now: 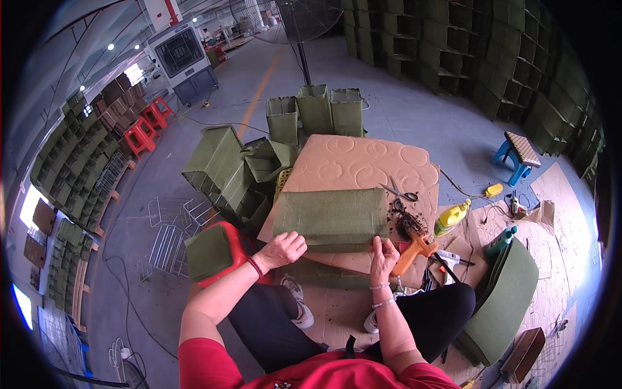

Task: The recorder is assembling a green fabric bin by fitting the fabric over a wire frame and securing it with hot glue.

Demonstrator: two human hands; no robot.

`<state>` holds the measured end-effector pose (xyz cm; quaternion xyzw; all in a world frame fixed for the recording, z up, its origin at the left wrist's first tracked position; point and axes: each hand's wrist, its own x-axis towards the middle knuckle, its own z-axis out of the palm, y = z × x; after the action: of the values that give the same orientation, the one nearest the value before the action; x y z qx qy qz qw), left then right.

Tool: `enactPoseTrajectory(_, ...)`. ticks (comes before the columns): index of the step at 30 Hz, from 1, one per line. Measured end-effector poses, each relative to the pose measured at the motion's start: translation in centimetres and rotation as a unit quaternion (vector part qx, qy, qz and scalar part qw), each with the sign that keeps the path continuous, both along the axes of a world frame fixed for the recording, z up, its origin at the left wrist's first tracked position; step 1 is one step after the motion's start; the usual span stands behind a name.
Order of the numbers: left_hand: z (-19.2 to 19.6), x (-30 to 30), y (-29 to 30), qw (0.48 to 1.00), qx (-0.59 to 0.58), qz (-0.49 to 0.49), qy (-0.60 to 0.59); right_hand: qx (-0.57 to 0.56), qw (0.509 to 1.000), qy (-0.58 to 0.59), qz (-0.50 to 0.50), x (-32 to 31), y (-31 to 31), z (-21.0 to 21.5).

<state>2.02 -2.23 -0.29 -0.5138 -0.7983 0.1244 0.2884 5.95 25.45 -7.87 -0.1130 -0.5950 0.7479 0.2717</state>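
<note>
A green felt-like piece (330,214), boxy with a folded near edge, lies across a tan board with embossed swirls (363,155) in front of me. At the left of its near edge, my left hand (285,251) is closed with curled fingers on the material. Thumb and fingers of my right hand (384,257) pinch the near right corner. Just right of the piece lie scissors (399,192) with black handles and dark scraps (409,223). Beside my right hand is an orange-handled glue gun (414,257); a white glue gun (448,262) lies past it.
Yellow (452,218) and teal bottles (501,240) stand at right, near stacked green sheets (502,308). Green boxes (217,162) and a red stool (243,249) are at left, with wire frames (170,243) beyond. A blue stool (516,159) stands far right. Cables cross the floor.
</note>
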Motion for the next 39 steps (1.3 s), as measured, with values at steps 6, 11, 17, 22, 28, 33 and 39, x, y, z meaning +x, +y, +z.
enactPoseTrajectory(6, 1.3, -0.7, 0.0, 1.0, -0.008, 0.003, -0.013, 0.003, 1.0, -0.016, 0.015, -0.7, -0.2, 1.4)
enactPoseTrajectory(11, 0.8, -1.5, 0.3, 1.0, -0.001, 0.007, 0.0, -0.052, 0.998, 0.012, 0.02, -1.7, -0.1, 0.1)
enactPoseTrajectory(17, 1.7, -1.1, 0.3, 1.0, 0.004, 0.003, 0.009, -0.03, 1.0, -0.001, 0.005, -1.9, -0.4, 0.3)
enactPoseTrajectory(22, 1.3, 0.2, 0.9, 0.998, -0.038, 0.037, 0.014, 0.004, 0.999, -0.025, 0.024, -0.7, 0.3, 0.1)
enactPoseTrajectory(28, 0.8, 0.6, 0.9, 0.999, -0.008, 0.026, 0.016, -0.02, 0.999, 0.015, 0.029, -0.8, 0.6, -0.9)
enactPoseTrajectory(33, 0.2, -0.2, 0.7, 0.999, -0.023, 0.024, 0.03, -0.008, 1.0, 0.023, 0.02, -1.0, 0.2, 0.3)
enactPoseTrajectory(39, 0.0, -0.6, 0.8, 0.999, -0.019, 0.028, 0.019, 0.038, 0.999, 0.01, 0.013, -1.5, 0.7, -0.5)
